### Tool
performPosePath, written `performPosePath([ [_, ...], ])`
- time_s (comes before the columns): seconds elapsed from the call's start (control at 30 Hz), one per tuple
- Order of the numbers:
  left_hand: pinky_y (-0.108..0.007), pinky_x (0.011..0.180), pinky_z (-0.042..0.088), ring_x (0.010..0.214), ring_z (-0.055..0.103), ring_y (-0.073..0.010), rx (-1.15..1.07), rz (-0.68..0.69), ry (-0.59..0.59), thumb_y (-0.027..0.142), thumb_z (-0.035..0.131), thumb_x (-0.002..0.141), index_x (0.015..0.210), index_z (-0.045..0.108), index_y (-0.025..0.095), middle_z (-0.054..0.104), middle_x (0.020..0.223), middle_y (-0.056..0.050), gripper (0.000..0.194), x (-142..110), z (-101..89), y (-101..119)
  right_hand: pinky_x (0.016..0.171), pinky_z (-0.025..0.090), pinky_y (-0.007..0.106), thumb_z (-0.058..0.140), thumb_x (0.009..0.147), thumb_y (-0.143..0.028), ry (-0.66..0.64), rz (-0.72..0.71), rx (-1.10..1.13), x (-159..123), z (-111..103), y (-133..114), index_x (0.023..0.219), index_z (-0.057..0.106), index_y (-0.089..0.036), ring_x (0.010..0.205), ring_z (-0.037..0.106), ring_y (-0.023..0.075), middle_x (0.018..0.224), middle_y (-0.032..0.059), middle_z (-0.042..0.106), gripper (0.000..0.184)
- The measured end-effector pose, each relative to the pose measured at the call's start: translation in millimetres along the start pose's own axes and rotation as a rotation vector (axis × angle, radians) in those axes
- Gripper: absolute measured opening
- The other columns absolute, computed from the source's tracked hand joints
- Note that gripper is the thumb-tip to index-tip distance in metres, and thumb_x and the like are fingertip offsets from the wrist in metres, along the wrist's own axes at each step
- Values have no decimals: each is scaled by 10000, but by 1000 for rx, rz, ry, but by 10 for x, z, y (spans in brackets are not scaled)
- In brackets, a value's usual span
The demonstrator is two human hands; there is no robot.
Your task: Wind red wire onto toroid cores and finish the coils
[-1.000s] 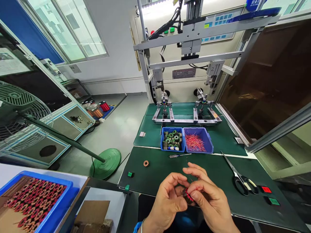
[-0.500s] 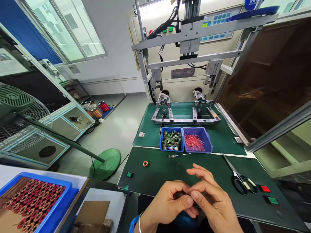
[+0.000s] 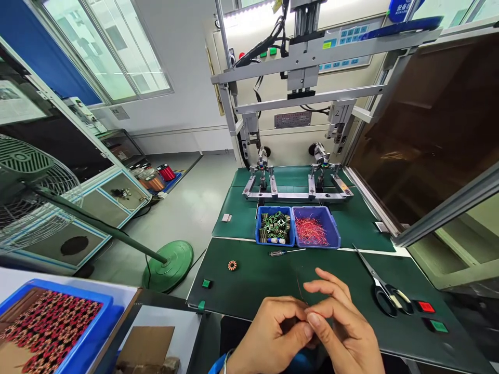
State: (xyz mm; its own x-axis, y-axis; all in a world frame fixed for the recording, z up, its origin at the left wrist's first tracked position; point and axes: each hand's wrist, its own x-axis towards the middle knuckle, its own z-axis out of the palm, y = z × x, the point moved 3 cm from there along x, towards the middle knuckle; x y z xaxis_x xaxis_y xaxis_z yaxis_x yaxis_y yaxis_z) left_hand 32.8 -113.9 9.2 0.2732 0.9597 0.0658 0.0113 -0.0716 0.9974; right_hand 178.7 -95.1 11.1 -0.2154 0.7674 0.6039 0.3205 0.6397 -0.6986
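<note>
At the lower middle of the frame, the left hand point(image 3: 273, 332) and right hand point(image 3: 343, 330) meet fingertip to fingertip, both pinching a small part almost hidden between them. A thin copper wire point(image 3: 299, 285) rises from that pinch, long axis leaning up-frame over the green worktop point(image 3: 253, 280). Scissors point(image 3: 384, 288) lie nearer the right hand.

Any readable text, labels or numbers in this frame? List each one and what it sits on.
"2": on the grey bracket of the machine frame, right side.
Nameplate on the machine panel: too small to read.
Keypad: markings blurred.
Blue sign at the top edge: characters cut off and unreadable.
Poster at far left: blurred.
</note>
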Motion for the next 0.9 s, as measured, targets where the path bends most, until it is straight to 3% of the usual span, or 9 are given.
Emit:
performPosePath([
  [0.17, -282, 679, 465, 726, 631, -191, 52, 13, 35, 403, 561, 949, 772, 761, 155, 719, 774, -106, 364, 13, 17, -5, 882, 561, 451, 596, 933, -240, -50, -3, -29, -47, -11, 69, 784, 674, -248, 1258, 517, 321, 1070, 82, 685, 168],
  [0.33, -286, 689, 475, 733, 652, -199, 138, 35, 23, 356, 574, 945, 757, 767, 165, 742, 774, -113, 331, 30, 15, 21, 855, 568, 432, 601, 925, -219, 12, 13, -12, -103, 17, 113, 764, 668, -241, 1240, 527, 319, 1019, 86, 684, 176],
  [0.47, -285, 685, 503, 725, 666, -197, 116, 9, 10, 362, 591, 935, 750, 773, 172, 731, 752, -109, 321, 71, 35, -43, 841, 576, 408, 607, 942, -270, 50, 19, 4, -29, -20, 102, 737, 676, -249, 1204, 567, 300, 989, 75, 707, 217],
  [0.53, -285, 660, 538, 686, 678, -183, -15, -47, 21, 416, 638, 902, 741, 773, 165, 732, 810, -116, 327, 117, 45, -128, 829, 586, 399, 613, 948, -378, 35, 6, -21, 31, -122, 167, 848, 709, -268, 1158, 611, 287, 1027, 64, 731, 177],
  [0.67, -280, 596, 596, 639, 722, -175, -371, -186, 157, 487, 756, 793, 742, 764, 141, 721, 943, -119, 349, 283, 10, -294, 739, 595, 422, 557, 948, -522, 48, 28, -348, -43, -511, 648, 1104, 701, -257, 956, 700, 283, 1077, 90, 743, 339],
  [0.73, -263, 586, 602, 641, 733, -176, -481, -201, 240, 471, 805, 748, 718, 753, 132, 720, 907, -100, 345, 395, -29, -314, 666, 573, 482, 483, 946, -565, 96, 69, -637, -202, -724, 982, 995, 721, -202, 796, 697, 315, 935, 124, 741, 437],
  [0.8, -246, 575, 601, 628, 729, -164, -563, -191, 298, 453, 845, 706, 705, 748, 126, 720, 885, -85, 341, 507, -64, -298, 562, 538, 488, 386, 953, -514, 40, 174, -845, -374, -865, 1282, 909, 718, -179, 665, 672, 323, 810, 134, 712, 474],
  [0.9, -228, 565, 594, 627, 725, -153, -629, -179, 351, 428, 873, 676, 712, 751, 127, 721, 883, -72, 327, 640, -94, -258, 508, 516, 454, 362, 909, -385, -73, 309, -929, -535, -956, 1519, 938, 707, -197, 605, 666, 307, 745, 109, 686, 394],
])
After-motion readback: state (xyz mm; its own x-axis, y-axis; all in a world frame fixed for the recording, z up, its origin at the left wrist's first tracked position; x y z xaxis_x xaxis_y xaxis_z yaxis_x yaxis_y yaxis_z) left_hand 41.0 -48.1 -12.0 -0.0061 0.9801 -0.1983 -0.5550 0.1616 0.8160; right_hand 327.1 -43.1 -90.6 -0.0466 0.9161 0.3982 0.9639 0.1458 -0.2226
